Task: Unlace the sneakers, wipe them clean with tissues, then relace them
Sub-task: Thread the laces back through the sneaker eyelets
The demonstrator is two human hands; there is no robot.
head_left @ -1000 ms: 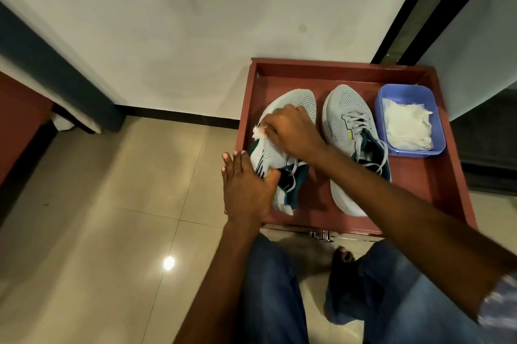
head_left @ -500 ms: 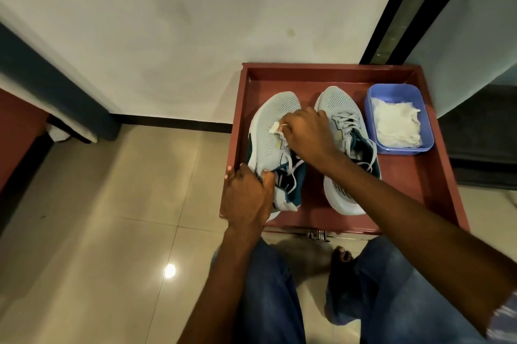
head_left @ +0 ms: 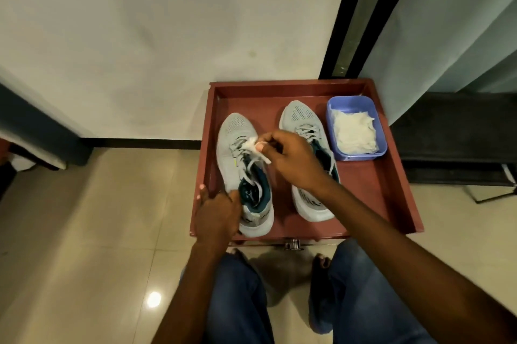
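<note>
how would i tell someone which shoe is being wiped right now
Look in the red-brown tray on the floor, which holds two grey sneakers and a blue tub. It is the sneaker farther from the tub, with a hand gripping its heel.

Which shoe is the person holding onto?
The left sneaker. The left hand grips its heel; the right sneaker, beside the blue tub, lies untouched.

Beyond the hands rises a plain white plaster wall (head_left: 145, 35); below them, glossy beige floor tiles (head_left: 84, 231); far right, a black vertical door frame (head_left: 333, 35).
</note>
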